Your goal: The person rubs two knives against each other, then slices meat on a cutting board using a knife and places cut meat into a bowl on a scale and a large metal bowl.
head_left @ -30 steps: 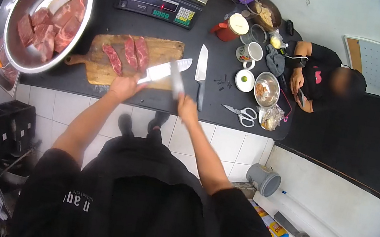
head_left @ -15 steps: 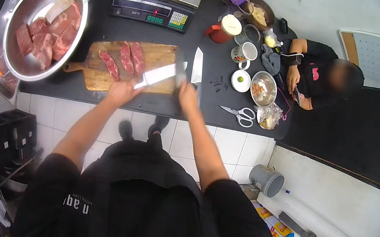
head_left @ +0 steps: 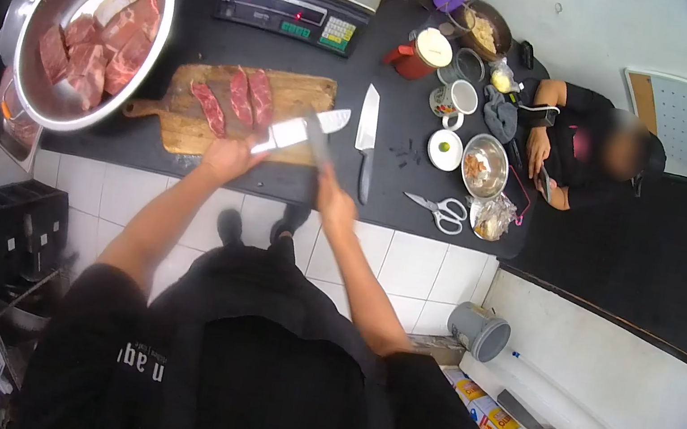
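Note:
My left hand is closed around the handle end of a knife, its broad pale blade pointing right over the wooden cutting board. In my closed right hand is a long grey tool, blurred by motion, which crosses the blade; its exact kind is unclear. Strips of raw red meat lie on the board, just beyond my left hand. A second knife with a grey handle rests on the table to the right of the board.
A large metal basin of raw meat chunks stands at left. Behind the board is a digital scale with a steel bowl. To the right are scissors, a mug, a red pitcher and another bowl. Another person sits beyond.
The grey tool in my right hand has shifted left along the knife blade and now crosses its middle. The view has shifted slightly. My left hand keeps its grip on the knife.

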The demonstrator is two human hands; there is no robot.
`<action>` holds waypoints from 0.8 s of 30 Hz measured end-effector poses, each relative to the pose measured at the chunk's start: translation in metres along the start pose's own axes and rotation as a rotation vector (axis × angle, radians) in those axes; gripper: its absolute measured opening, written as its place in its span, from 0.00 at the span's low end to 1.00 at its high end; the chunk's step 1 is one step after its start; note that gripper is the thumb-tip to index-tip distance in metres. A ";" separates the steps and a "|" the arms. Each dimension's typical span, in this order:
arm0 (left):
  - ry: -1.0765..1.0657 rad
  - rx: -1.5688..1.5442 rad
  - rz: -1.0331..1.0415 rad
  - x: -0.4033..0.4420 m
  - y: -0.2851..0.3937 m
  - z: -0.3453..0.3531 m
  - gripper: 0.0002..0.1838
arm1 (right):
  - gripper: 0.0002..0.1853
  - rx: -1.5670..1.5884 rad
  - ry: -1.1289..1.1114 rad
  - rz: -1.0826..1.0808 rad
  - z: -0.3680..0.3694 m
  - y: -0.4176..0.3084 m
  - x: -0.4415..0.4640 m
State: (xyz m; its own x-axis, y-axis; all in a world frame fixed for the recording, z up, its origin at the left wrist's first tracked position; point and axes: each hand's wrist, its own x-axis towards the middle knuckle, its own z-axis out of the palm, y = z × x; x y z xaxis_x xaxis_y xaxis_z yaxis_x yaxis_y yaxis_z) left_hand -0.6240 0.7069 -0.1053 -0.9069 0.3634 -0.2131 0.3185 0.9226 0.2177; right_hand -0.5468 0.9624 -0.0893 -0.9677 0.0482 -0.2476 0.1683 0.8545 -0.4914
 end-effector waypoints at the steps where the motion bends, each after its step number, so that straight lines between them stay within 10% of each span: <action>1: -0.010 -0.010 0.005 -0.004 0.000 0.006 0.27 | 0.23 0.075 -0.140 0.072 0.001 -0.032 0.019; 4: 0.173 -0.081 0.058 0.000 0.001 0.007 0.22 | 0.23 0.332 0.053 -0.201 0.021 -0.060 0.058; 14: 0.095 -0.028 0.019 -0.005 -0.001 0.004 0.22 | 0.25 0.118 -0.224 0.134 0.000 -0.044 0.029; 18: 0.124 -0.072 0.048 0.000 0.002 0.000 0.24 | 0.23 0.380 0.117 -0.290 0.026 -0.059 0.069; 24: 0.135 -0.074 0.074 -0.003 0.001 0.005 0.25 | 0.24 0.169 0.043 0.000 -0.011 0.037 -0.003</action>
State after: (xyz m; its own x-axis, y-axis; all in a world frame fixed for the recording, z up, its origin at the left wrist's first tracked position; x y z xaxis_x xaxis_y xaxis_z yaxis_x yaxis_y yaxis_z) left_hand -0.6197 0.7078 -0.1088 -0.9121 0.4047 -0.0652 0.3690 0.8800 0.2990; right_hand -0.5394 0.9993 -0.0974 -0.9741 0.0736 -0.2137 0.1943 0.7557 -0.6254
